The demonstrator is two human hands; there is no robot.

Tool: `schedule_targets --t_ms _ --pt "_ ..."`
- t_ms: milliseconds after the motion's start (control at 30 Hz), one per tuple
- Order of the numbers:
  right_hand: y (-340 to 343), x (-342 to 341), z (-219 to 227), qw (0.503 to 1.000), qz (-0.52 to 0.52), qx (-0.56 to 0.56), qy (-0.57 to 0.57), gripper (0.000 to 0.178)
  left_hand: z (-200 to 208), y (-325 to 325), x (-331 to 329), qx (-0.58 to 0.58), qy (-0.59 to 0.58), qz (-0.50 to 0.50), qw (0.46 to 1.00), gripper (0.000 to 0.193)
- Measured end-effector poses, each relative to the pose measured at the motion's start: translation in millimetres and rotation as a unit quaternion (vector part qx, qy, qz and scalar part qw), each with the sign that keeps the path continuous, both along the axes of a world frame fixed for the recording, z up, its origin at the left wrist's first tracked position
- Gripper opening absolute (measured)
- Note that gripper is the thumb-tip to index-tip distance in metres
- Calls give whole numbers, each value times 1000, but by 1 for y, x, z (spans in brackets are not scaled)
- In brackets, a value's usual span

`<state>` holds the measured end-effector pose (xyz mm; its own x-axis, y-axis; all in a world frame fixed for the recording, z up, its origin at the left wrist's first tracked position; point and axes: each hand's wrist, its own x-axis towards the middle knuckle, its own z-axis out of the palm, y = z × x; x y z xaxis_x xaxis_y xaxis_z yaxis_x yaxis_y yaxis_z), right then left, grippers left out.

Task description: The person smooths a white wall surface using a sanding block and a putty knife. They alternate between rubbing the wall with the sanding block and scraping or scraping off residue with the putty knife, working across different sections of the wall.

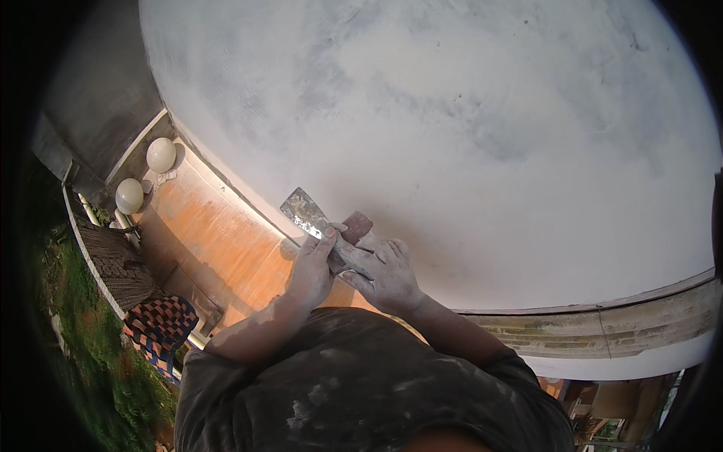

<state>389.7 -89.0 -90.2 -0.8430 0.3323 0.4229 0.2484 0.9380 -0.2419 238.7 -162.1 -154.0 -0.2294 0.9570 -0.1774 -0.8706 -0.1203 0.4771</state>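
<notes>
Both your hands are clamped on the putty knife (320,224): left hand (312,267) pinching the blade's base, right hand (384,273) wrapped around the reddish handle, blade jutting up-left against the white wall (467,113).

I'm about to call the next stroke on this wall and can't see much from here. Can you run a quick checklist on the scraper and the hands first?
1. Left hand on the flat metal putty knife with smeared blade: ok, fingers rest on the blade's base.
2. Right hand gripping the reddish-brown handle: ok.
3. Blade against the pale grey plastered wall: cannot tell, contact angle unclear.
4. Fresh filler loaded on the blade: cannot tell, only patchy residue shows.
5. Wall patch ahead free of obstacles: ok.
</notes>
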Motion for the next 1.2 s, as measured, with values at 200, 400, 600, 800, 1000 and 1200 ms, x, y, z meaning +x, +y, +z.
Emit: schedule_targets --t_ms 200,400,600,800,1000,1200 --pt "32 -1 93 957 -183 223 -45 91 -13 -11 -45 -31 74 -21 997 29" --pt "69 14 177 828 -399 388 -72 114 -25 -20 -68 -68 92 -53 992 31" --pt "81 -8 183 835 -359 408 -81 114 -30 -19 -82 -93 99 -97 986 30" --pt "93 -45 179 839 -328 427 -80 110 -37 -13 -95 -94 125 -94 983 31" --pt "98 -85 165 849 -310 403 -146 110 -49 -18 -110 -108 124 -100 981 29" --pt "100 -113 143 867 -274 356 -216 101 -58 -28 -116 -148 128 -77 978 27"
